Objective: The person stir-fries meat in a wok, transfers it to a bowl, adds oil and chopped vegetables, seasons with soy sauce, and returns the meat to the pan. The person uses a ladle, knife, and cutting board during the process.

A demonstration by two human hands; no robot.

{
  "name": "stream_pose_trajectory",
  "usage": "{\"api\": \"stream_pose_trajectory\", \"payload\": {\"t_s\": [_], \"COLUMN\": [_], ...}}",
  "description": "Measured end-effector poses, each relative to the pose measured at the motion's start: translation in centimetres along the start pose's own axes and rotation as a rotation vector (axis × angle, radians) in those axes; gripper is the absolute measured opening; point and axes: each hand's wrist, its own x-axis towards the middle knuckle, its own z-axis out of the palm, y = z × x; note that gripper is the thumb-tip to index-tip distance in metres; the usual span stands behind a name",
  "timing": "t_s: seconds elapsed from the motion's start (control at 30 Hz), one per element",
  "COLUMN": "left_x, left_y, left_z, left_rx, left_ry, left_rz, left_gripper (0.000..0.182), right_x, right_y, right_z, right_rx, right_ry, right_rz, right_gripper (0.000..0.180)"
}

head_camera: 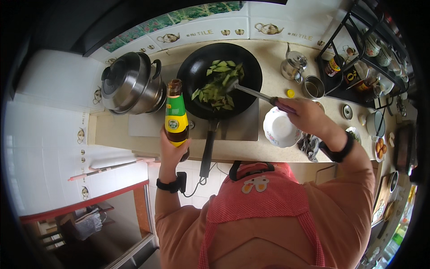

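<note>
My left hand (173,148) grips a brown glass bottle (176,117) with a green and yellow label. It is held nearly upright at the stove's front edge, its mouth uncapped. In my right hand (304,114) is the handle of a metal spatula (255,93). The spatula's blade, partly blurred, rests among green sliced vegetables (218,89) in a black wok (189,74). The wok sits on the stove (242,129), its black handle (209,151) pointing towards me. Beneath my right forearm lies a white scalloped bowl (280,129) with a floral rim.
A lidded steel steamer pot (131,87) stands left of the wok. To the right are a steel kettle (294,64), a yellow cap (290,93), a small steel pot (313,86), a dark cloth (309,147) and a black rack (356,67) holding bottles and bowls. Eggs (381,148) fill a dish farther right.
</note>
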Motion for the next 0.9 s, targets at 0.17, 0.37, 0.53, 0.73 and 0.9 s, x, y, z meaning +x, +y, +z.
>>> {"api": "stream_pose_trajectory", "payload": {"t_s": [0.17,0.37,0.53,0.73,0.9], "left_x": [-3.3,-5.9,-7.5,-9.1,-9.9], "left_y": [-0.6,-0.6,-0.8,-0.6,0.1], "left_z": [-0.7,-0.9,-1.2,-1.5,-1.7], "left_rx": [0.017,0.01,-0.063,-0.081,-0.074], "left_ry": [0.118,0.194,0.237,0.273,0.27], "left_rz": [-0.034,-0.071,-0.09,-0.1,-0.125], "left_gripper": [0.085,0.086,0.086,0.086,0.087], "right_x": [4.0,3.3,0.2,1.5,4.6], "right_y": [1.3,-0.6,-2.5,-5.5,-2.7], "right_z": [5.1,7.0,-3.3,-4.8,5.2], "right_rx": [0.096,0.064,0.18,0.118,0.125], "right_ry": [0.13,-0.052,-0.191,-0.416,0.017], "right_rz": [-0.032,0.045,0.083,0.233,-0.162], "right_gripper": [0.037,0.036,0.033,0.032,0.036]}}
